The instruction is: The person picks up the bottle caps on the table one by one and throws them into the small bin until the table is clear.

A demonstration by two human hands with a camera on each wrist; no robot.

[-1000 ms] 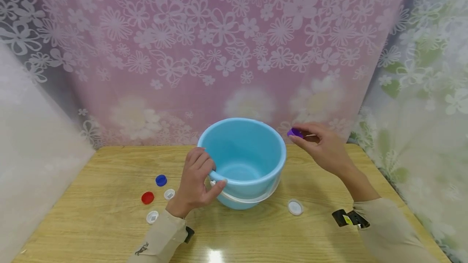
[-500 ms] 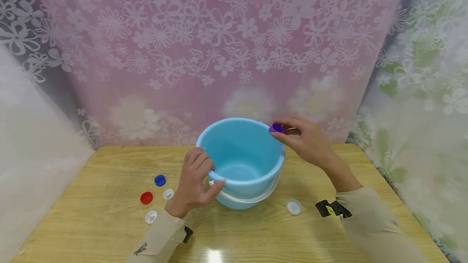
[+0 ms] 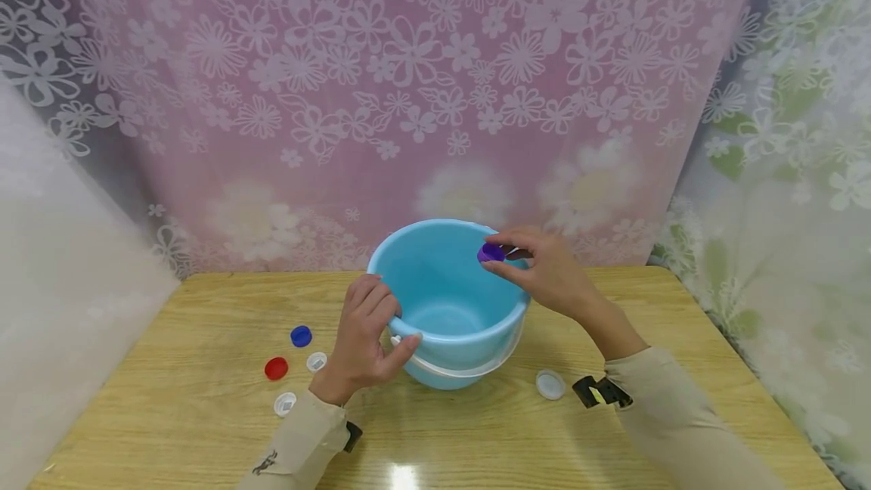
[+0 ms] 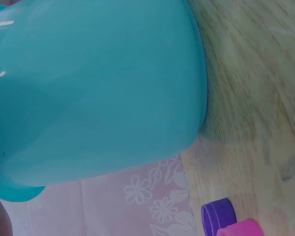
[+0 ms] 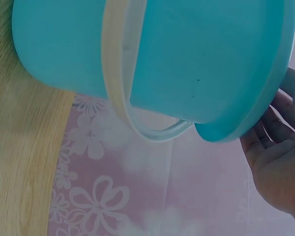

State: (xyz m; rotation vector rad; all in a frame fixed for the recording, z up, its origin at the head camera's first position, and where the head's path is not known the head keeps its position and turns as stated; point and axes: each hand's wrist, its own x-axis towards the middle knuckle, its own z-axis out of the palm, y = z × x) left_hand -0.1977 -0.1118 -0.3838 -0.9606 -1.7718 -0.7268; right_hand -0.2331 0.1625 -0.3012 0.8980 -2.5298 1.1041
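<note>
A light-blue bucket (image 3: 435, 267) stands upright on the table, its white handle (image 3: 476, 372) hanging down the front. My left hand (image 3: 364, 331) grips the bucket's rim at the near left, fingers over the edge and thumb on the outside. Between thumb and fingers my right hand (image 3: 554, 271) pinches a purple bottle cap (image 3: 488, 253), held over the right side of the bucket's mouth. In the right wrist view, the right hand (image 5: 280, 152) is beside the bucket's rim, and the cap is hidden. The bucket wall (image 4: 98, 93) fills much of the left wrist view.
Left of the bucket lie a blue cap (image 3: 301, 336), a red cap (image 3: 275, 368), a white cap (image 3: 316, 362) and another white cap (image 3: 284, 404). A whitish round lid (image 3: 550, 384) lies to the right. Behind the wooden table (image 3: 476, 437) hangs a pink floral curtain (image 3: 422, 97).
My right hand has moved left with the purple cap, from outside the bucket's right side to over its mouth. The left hand keeps its grip on the rim.
</note>
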